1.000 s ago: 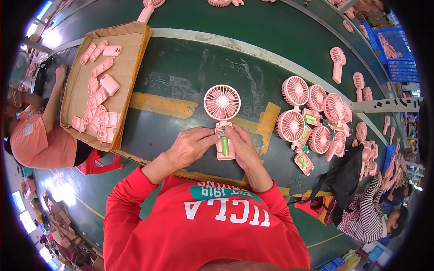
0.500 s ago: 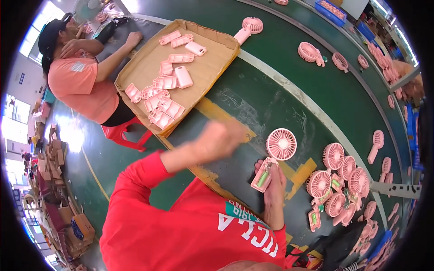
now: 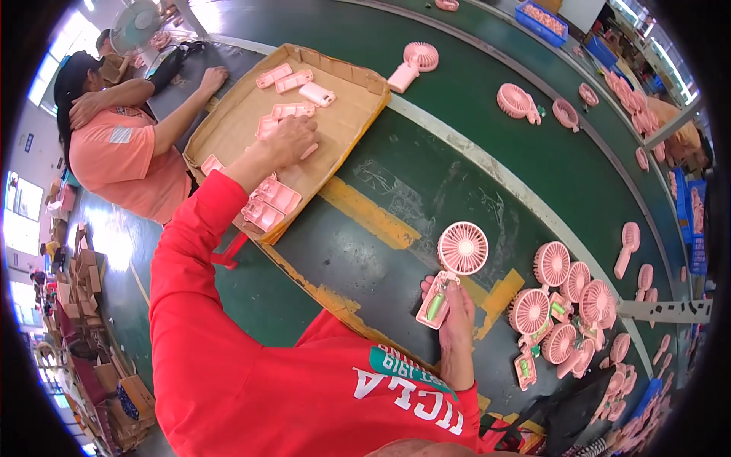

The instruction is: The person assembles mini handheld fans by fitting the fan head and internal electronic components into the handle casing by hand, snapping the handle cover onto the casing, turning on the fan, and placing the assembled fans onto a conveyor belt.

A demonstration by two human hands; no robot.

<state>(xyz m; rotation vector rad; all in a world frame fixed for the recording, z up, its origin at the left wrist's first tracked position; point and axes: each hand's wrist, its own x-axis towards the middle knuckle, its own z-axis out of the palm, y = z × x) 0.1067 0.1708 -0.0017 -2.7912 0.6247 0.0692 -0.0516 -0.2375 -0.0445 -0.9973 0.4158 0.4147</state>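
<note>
My left hand [image 3: 293, 143] reaches into a shallow brown cardboard tray [image 3: 346, 107]. Its fingers are bent down over a pink handle cover [image 3: 309, 151], a bit of which shows beneath them. Other pink handle covers [image 3: 280, 196] lie around that hand, some partly hidden by the forearm. Close to the table's near edge, my right hand [image 3: 457, 324] is closed round the handle of a pink handheld fan [image 3: 463, 248]. The handle lies open upward and a green cylinder [image 3: 436, 306] shows inside it. The fan's round grille points away from me.
Right of my right hand, several pink fans [image 3: 552, 264] with opened handles lie in a cluster. More fans [image 3: 515, 100] rest on the green surface beyond the white line. A person in a pink shirt [image 3: 126, 148] sits beyond the tray. Blue bins [image 3: 542, 23] stand far off.
My left hand has moved from above the table, up and left, into the tray onto the covers. The right hand still holds the fan. The whole view has shifted slightly.
</note>
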